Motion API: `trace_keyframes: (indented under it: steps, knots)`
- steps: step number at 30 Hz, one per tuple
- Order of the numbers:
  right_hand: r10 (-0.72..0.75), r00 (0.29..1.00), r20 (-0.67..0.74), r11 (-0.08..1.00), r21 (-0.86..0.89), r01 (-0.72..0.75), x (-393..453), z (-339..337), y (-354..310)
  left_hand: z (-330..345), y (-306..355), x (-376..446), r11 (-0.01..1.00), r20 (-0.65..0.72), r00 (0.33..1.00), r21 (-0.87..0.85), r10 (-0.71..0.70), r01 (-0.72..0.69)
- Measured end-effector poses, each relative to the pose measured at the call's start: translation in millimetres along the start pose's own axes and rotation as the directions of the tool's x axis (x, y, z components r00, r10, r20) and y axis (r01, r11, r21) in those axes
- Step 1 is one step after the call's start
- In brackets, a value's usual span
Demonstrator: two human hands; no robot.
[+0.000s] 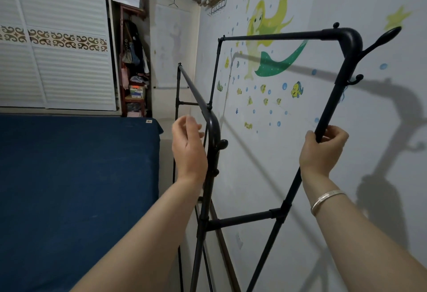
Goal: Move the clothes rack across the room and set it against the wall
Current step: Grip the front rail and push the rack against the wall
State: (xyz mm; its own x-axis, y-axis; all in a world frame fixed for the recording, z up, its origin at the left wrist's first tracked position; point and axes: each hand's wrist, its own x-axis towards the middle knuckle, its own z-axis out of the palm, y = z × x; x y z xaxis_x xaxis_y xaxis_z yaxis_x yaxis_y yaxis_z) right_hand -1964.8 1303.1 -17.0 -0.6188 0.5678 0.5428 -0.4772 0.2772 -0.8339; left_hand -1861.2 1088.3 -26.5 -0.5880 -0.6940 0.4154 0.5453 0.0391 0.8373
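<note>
A black metal clothes rack (245, 219) with two top rails and side hooks stands close along the decorated wall (265, 157), between that wall and the bed. My right hand (323, 150) is closed around the rack's right upright, below the upper rail's corner. My left hand (188, 146) hovers just left of the lower rail's curved corner, fingers apart and slightly curled, not touching the tube. The rack carries no clothes. Its feet are out of sight below.
A bed with a blue cover (76, 194) fills the left side, close to the rack. Beyond it are white slatted wardrobe doors (55, 37) and an open shelf unit (134, 65) full of bags and boxes. A wall-mounted hook rack (217, 0) hangs up high.
</note>
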Motion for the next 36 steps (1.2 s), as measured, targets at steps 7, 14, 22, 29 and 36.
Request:
trace_keyframes:
  steps: [7,14,22,29,36]
  knots:
    - [-0.384,0.921,0.064,0.923,0.035,0.382,-46,9,-56,9,12,52,0.967,0.073,0.965,-0.001,-0.253,0.254]
    - [-0.349,0.911,0.221,0.936,0.131,0.327,-123,32,-108,0,-5,94,0.903,0.232,0.873,0.085,-0.429,0.421]
    - [-0.113,0.982,0.152,0.975,0.209,0.079,-182,42,-119,5,-16,132,0.832,0.379,0.744,0.174,-0.550,0.527]
    - [0.071,0.984,0.166,0.976,0.191,-0.103,-196,48,-115,28,-13,145,0.788,0.436,0.677,0.143,-0.593,0.598]
    - [0.036,0.942,0.333,0.990,0.119,-0.080,-183,62,-104,49,-20,159,0.799,0.313,0.738,0.159,-0.598,0.580]
